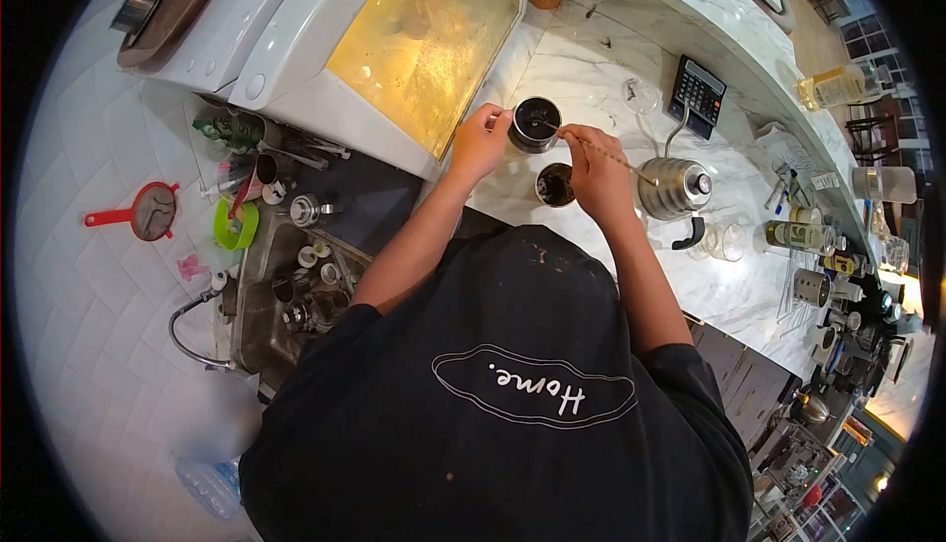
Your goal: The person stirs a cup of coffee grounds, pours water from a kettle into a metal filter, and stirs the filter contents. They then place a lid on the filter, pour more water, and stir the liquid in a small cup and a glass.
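My left hand [481, 142] is closed at the left side of a dark metal cup [533, 144] on the marble counter, thumb and fingertips at its wall. In the cup is something dark. Between the closed fingers of my right hand [599, 172] is a thin twisted-handled spoon [623, 161], its lower end inside that cup. A second cup [541, 190] with dark contents stands just below, beside my right wrist. To the right of my right hand sits a steel gooseneck kettle [672, 188] with a black handle.
A calculator [698, 97] and a clear glass lid or dish [641, 96] lie beyond the kettle. Glass cups [725, 240] stand at its right. A white machine [296, 49] with a yellow-lit window is at the left, above a sink [258, 333] holding several dishes.
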Demonstrator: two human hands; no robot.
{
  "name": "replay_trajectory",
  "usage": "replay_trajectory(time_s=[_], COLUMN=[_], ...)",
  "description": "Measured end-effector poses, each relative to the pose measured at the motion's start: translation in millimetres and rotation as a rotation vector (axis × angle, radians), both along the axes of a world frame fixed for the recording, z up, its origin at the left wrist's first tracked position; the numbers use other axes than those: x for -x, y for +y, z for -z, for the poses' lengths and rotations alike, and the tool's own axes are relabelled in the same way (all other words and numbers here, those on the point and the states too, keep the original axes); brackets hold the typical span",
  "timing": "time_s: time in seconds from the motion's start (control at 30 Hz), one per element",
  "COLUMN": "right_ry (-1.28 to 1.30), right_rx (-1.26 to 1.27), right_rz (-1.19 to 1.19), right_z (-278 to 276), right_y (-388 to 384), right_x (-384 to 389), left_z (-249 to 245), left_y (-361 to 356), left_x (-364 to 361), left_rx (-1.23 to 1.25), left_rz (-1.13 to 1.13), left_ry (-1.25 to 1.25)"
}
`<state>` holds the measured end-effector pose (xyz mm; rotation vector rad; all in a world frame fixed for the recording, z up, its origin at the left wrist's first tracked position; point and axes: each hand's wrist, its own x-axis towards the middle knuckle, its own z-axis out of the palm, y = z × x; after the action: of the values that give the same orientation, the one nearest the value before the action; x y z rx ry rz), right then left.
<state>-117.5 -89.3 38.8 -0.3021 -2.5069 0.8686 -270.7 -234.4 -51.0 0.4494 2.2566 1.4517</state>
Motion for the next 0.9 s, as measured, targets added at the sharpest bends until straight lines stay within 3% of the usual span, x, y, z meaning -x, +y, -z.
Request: replay_trajectory(time_s=[0.13,0.23,0.27,0.37,0.6,0.9], right_ry=[0.077,0.130,0.019,0.157,0.062,0.030], right_rx=[-0.015,0.057,0.145,0.241,0.095,-0.048], right_rz=[0.076,0.149,0.164,0.204,0.029,-0.009], right_z=[-17,-17,-21,-23,-3,0], right_y=[1,2,3,1,7,7], right_x=[-4,-11,-13,-16,4,2], left_z=[-5,4,9,12,6,8], left_y=[-2,-4,-4,-3,-1,-2], left_x=[-1,1,1,0,0,-1], left_rx=[-0.018,-0.044,-0.052,-0.097,-0.069,-0.120], left_rz=[0.006,0.006,0.011,0.000,0.013,-0.025], left_ry=[-0.004,-0.015,-0.022,-0.030,-0.056,0.014])
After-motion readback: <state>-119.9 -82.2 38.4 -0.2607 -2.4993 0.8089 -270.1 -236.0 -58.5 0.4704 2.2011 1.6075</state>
